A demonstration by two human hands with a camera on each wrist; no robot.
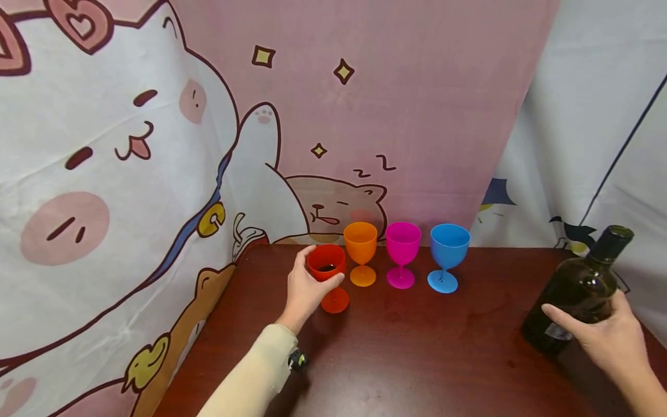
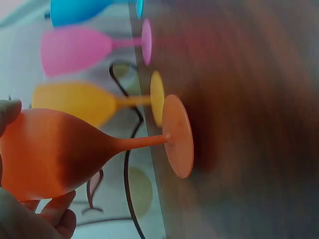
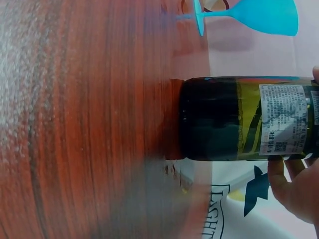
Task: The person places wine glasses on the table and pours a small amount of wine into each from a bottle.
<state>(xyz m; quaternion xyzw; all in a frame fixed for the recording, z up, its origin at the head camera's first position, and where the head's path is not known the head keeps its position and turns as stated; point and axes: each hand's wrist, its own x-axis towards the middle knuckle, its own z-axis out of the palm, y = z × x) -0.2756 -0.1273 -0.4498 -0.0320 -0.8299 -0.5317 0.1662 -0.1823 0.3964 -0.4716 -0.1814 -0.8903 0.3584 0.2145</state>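
Cartoon cloth backed the counter; left grip clasped the red goblet holding dark liquid, right grip the bottle; orange goblet, pink goblet, blue goblet showed none.

Two Zs stand on the pink cloth, capitals seemingly ending "HT" on the white cloth; the bottle label is too small.

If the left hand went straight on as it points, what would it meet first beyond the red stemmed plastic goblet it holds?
Probably the orange stemmed plastic goblet, standing beyond the red goblet in the left hand; depth is hard to judge, so it might pass to one side.
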